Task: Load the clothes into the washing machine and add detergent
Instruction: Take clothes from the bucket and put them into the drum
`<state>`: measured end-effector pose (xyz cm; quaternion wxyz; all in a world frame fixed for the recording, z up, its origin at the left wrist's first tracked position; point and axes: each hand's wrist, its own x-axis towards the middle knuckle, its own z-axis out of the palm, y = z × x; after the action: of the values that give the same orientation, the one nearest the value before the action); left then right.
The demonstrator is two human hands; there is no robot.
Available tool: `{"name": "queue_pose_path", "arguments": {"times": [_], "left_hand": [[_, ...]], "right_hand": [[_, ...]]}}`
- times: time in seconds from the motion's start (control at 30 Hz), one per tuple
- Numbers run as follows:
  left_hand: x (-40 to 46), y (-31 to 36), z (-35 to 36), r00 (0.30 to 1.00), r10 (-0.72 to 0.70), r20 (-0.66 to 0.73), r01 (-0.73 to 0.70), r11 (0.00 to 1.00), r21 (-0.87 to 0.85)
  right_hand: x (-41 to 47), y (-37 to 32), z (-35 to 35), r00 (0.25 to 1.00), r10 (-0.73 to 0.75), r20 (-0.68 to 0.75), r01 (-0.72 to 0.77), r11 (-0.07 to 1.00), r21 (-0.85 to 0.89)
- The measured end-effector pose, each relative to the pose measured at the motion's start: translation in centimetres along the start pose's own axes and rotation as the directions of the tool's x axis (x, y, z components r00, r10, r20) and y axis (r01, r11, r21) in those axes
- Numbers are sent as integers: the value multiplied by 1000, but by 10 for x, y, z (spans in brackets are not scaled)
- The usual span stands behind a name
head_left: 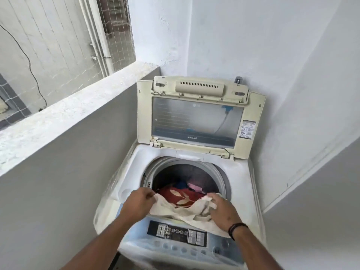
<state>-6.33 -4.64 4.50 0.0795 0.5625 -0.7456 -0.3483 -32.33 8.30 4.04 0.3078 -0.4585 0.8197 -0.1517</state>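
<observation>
Loading is under way: left hand [139, 202] and right hand [222, 210] each pinch the cream cloth [175, 210], draped across the drum [187, 178] rim over a red garment [183, 195]. Next: push it inside. Detergent not visible.

We note a grey parapet wall [64, 145] with a rough white ledge [78, 98] on the left. Beyond it hangs mesh netting [116, 26], with a white drainpipe [97, 36] and a thin black cable [29, 63] outside. White plastered walls [272, 45] meet behind.
</observation>
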Motion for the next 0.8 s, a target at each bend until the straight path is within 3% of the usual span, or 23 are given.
{"name": "queue_pose_path", "arguments": {"times": [0.07,0.17,0.3,0.37,0.43,0.5,0.57,0.67,0.73,0.8], "left_hand": [[36,9,-16,995,-81,-57,64,967,-248],[81,20,-40,987,-160,-29,110,789,-605],[117,31,-70,972,-36,-234,-157,643,-749],[127,31,-74,960,21,-281,-241,577,-780],[133,26,-67,951,69,-303,-279,616,-737],[139,10,-50,955,94,-280,-262,705,-659],[141,-7,-29,975,110,-195,-199,823,-532],[137,-34,6,955,229,191,-213,972,-99],[127,-48,27,867,208,453,-327,924,200],[115,-51,43,802,147,579,-439,803,404]], "right_hand": [[28,-13,-15,992,-25,-123,32,998,50],[60,-38,-40,931,-25,-365,122,962,245],[82,-66,-60,744,42,-667,240,914,326],[87,-71,-57,684,94,-723,239,908,345],[87,-69,-49,667,129,-734,230,901,368],[86,-63,-34,701,159,-695,196,894,403],[85,-54,-15,781,164,-603,114,911,397],[85,-31,23,945,108,-309,-45,978,205],[85,-15,48,992,100,-77,-101,995,-8],[84,-5,68,980,133,149,-103,975,-196]]}}
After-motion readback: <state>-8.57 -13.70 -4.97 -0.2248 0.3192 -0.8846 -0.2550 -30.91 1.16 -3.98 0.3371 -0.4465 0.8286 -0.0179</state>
